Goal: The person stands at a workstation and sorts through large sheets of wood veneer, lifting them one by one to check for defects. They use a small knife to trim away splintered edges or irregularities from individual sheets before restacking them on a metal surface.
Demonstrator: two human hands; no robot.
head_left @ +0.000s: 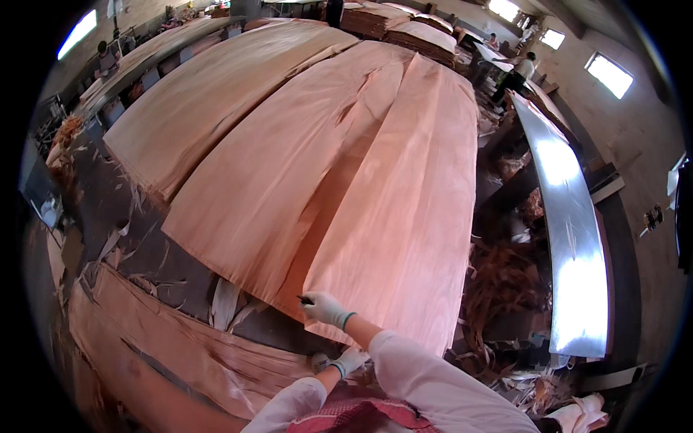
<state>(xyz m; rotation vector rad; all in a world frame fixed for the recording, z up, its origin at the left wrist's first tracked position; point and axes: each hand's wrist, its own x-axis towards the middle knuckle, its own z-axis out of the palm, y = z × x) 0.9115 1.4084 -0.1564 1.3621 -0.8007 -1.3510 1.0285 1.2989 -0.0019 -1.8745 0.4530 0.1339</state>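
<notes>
My right hand [326, 309], in a white glove with a green cuff, reaches across to the near left corner of a pinkish wood veneer sheet [404, 216]. A small dark object [306, 299], too small to name, pokes out of its closed fingers. My left hand [351, 359], gloved alike, is lower down, by the sheet's near edge. Its fingers are partly hidden, so whether it grips the edge cannot be made out. Left of the sheet, a darker gap separates it from another veneer sheet [267, 187], which has a long ragged split towards its far end.
Another veneer stack [224, 94] lies at the left. Veneer strips [180, 339] lie near me on the left. A long shiny metal-topped bench [570, 238] runs along the right, with scraps [505, 289] heaped beside it. A person [518, 74] stands at the far right.
</notes>
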